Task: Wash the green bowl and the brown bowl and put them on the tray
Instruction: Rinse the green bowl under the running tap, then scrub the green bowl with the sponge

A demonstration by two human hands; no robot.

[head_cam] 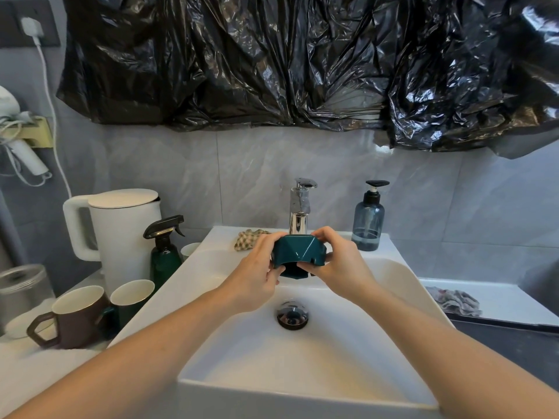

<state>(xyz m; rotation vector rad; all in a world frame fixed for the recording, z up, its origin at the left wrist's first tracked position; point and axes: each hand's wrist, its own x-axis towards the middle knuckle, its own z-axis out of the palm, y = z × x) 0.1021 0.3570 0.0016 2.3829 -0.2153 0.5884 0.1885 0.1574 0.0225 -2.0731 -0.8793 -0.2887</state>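
The green bowl [298,252] is a dark teal faceted bowl, held upside down over the white sink [302,343], just below the chrome tap [299,207]. My left hand [260,273] grips its left side, thumb and fingers curled round the rim. My right hand [335,264] grips its right side the same way. No water is visibly running. A white tray [514,300] lies on the counter to the right, with a crumpled cloth [456,302] on it. A brown mug [75,319] and a green mug [130,300] stand left of the sink. No brown bowl is in sight.
A white kettle [121,234] and a dark green spray bottle [165,252] stand left of the sink. A soap pump bottle [367,222] sits at its back right, a checked cloth [249,238] at its back rim. The drain plug [292,314] sits mid-basin. Black plastic covers the wall above.
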